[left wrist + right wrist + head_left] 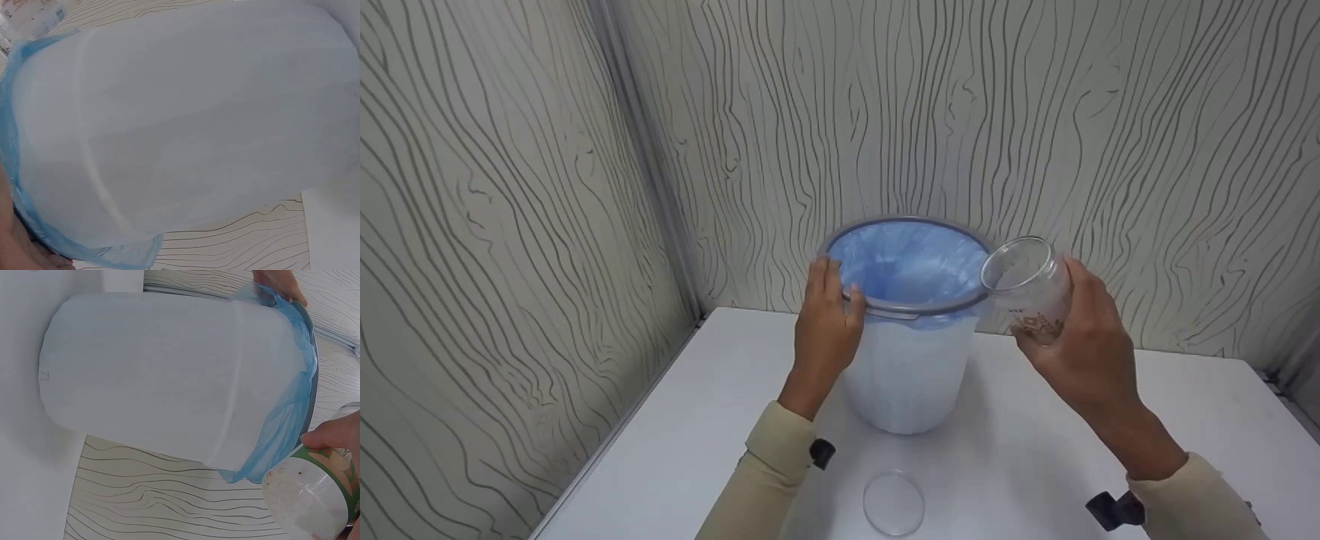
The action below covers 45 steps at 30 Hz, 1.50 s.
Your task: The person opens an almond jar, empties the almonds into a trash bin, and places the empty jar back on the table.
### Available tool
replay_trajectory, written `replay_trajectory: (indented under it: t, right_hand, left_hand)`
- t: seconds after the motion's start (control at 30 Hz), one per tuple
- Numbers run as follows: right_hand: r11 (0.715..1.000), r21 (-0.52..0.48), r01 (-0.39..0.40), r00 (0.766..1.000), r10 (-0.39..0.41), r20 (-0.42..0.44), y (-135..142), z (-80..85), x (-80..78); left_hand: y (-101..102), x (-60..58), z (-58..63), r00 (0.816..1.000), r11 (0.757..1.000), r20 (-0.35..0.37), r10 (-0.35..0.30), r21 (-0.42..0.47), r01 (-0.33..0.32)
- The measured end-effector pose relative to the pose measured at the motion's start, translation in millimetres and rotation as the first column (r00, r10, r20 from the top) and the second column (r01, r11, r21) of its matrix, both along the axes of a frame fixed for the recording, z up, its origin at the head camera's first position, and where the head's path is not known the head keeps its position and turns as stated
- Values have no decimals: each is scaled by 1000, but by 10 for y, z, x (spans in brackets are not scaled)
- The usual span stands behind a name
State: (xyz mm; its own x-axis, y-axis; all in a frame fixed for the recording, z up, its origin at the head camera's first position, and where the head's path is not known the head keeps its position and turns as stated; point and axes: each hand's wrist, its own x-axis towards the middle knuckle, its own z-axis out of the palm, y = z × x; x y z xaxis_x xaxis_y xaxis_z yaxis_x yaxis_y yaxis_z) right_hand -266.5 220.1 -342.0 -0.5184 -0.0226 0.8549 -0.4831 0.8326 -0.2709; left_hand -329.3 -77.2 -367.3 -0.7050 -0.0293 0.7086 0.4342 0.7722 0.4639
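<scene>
A white trash bin (911,367) stands upright on the table, lined with a blue bag (915,251) that folds out under its grey rim. My left hand (829,322) grips that rim at the near left, fingers and thumb over the edge. On the other side, my right hand (1091,360) holds a clear jar (1024,289), tilted so its uncovered mouth faces the bin at the right rim. The right wrist view shows a green label (332,467) round the jar and small specks at its base. I see no contents falling.
A clear round disc (894,502), like a lid, lies on the white table (682,450) in front of the bin. Wood-grain patterned walls (870,112) rise behind and to the left. Printed plastic packaging (39,19) shows at a corner of the left wrist view.
</scene>
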Motion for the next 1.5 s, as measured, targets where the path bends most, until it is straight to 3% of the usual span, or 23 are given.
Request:
replay_trajectory:
  t: [1.5]
  right_hand:
    - [1000,23,-12,1000,12,1,-14,-80,96]
  left_hand:
    - [-8,20,11,999,1000,35,-2,10,2]
